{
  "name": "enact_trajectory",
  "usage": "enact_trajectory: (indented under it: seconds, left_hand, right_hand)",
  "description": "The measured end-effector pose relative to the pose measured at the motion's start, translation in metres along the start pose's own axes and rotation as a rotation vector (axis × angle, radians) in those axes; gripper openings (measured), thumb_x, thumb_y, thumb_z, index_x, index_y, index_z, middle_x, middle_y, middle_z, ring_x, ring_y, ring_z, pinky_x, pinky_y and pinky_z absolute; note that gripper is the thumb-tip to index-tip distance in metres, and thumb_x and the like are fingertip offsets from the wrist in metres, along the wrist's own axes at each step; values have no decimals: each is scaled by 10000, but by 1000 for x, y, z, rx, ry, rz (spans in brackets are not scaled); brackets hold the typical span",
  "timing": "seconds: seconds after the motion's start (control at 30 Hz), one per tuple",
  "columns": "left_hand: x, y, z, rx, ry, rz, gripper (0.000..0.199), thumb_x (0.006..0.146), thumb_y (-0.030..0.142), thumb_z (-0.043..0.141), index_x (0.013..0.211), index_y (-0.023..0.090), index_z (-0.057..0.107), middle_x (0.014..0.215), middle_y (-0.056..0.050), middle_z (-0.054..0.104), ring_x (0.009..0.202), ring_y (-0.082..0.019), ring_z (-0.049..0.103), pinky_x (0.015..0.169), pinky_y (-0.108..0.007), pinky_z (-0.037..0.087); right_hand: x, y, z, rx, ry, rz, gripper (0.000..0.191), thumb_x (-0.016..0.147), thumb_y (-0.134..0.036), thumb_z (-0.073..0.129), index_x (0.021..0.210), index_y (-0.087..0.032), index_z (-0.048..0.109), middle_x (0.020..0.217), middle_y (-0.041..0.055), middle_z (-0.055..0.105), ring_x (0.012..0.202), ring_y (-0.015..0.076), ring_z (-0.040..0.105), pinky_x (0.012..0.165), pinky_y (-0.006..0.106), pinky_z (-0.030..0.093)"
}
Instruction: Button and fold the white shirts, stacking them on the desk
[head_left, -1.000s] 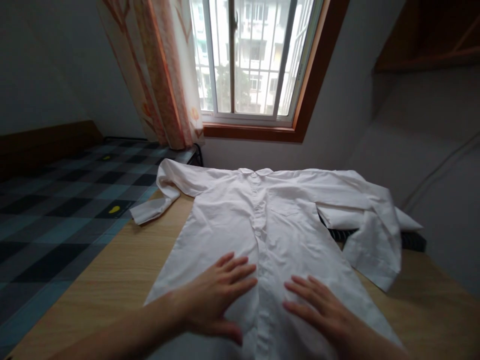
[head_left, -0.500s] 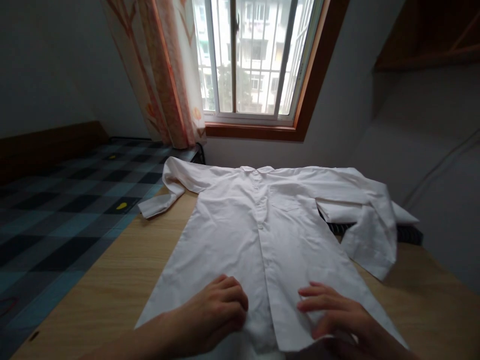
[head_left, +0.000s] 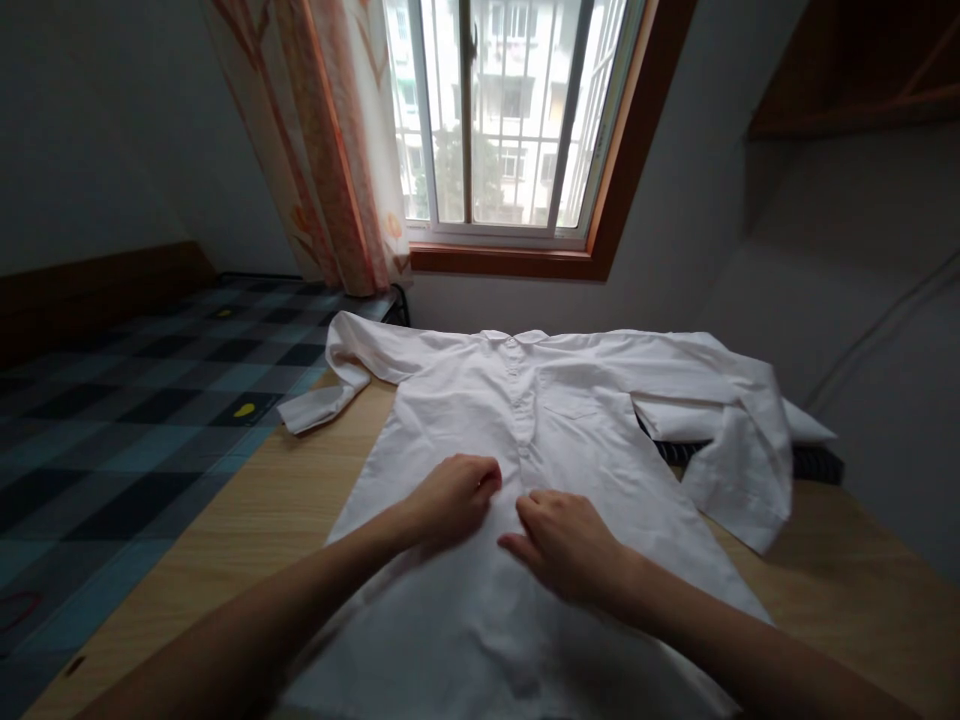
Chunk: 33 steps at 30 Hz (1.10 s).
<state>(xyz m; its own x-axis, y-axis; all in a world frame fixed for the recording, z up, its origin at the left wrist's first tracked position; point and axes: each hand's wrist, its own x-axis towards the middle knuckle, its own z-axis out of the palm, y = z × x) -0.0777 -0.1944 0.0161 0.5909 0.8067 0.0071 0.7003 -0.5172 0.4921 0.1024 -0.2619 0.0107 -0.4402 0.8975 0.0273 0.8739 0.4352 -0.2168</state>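
Shirt: A white long-sleeved button-front shirt (head_left: 442, 410) lies front side up on a pale wood-grain counter (head_left: 247, 510), its small pointed collar (head_left: 514, 338) toward a bright, barred window (head_left: 510, 130).
Left hand: The person's bare left hand (head_left: 457, 498) curls knuckles-up over the middle of the shirt; its fingertips are hidden, and whether they pinch cloth cannot be told.
Right hand: The bare right hand (head_left: 568, 543) sits just beside it, fingers bent, the thumb stretched toward its partner; a grip on the fabric cannot be confirmed.
Hands' shift: Half a second ago the pair worked lower and farther apart, near the hem; now they are close together, higher up the front.
Button strip: The narrow white button strip (head_left: 520, 410) runs down to where the hands meet, suggesting that attention has passed from the hem to the front's center line.
Sleeves: The left sleeve (head_left: 311, 408) doubles back near a blue-and-black checked bed (head_left: 150, 420); the right sleeve (head_left: 750, 480) bends down beside a folded white cloth (head_left: 810, 424) and a dark ridged object (head_left: 821, 465).
Lower front: Cloth below the wrists looks rumpled and shadowed.
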Motion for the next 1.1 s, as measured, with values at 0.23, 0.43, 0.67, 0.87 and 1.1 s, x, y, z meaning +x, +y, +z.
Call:
enact_trajectory:
  seconds: [0.23, 0.43, 0.67, 0.87, 1.1]
  left_hand:
    - [2, -14, 14, -118, 111, -12, 219, 889, 242, 463, 813, 160, 652, 810, -55, 691, 732, -166, 599, 676, -242, 406]
    - [-4, 9, 17, -93, 48, 44, 144, 839, 235, 540, 814, 176, 670, 809, -38, 664, 762, -169, 577, 701, -257, 407]
    - [-3, 39, 37, 24, -58, 38, 97, 788, 231, 616, 817, 191, 700, 828, -47, 666, 815, -205, 572, 756, -308, 404]
    - [2, 39, 34, -91, -85, -137, 125, 793, 292, 626, 777, 188, 693, 778, -33, 683, 736, -185, 583, 658, -275, 379]
    - [2, 31, 25, -316, -89, -168, 197, 770, 315, 594, 737, 152, 700, 701, -25, 669, 681, -158, 560, 642, -252, 382]
  right_hand:
    - [6, 10, 15, -69, 75, 189, 164, 869, -223, 493, 861, -157, 643, 820, 105, 698, 728, 230, 654, 605, 289, 367]
    - [2, 38, 13, 370, 100, 229, 219, 812, -191, 495, 618, -185, 596, 635, 18, 646, 618, 153, 574, 594, 255, 347]
    - [-6, 56, 19, 1073, -49, 349, 216, 802, -360, 513, 692, -181, 566, 495, -58, 493, 408, 109, 461, 420, 222, 345]
    - [-10, 49, 16, 1193, 11, 360, 131, 756, -288, 559, 731, -166, 599, 575, -44, 534, 495, 96, 459, 470, 214, 338]
    - [-11, 36, 13, 873, 223, 328, 170, 802, -275, 534, 710, -167, 630, 634, -4, 591, 615, 138, 506, 583, 253, 379]
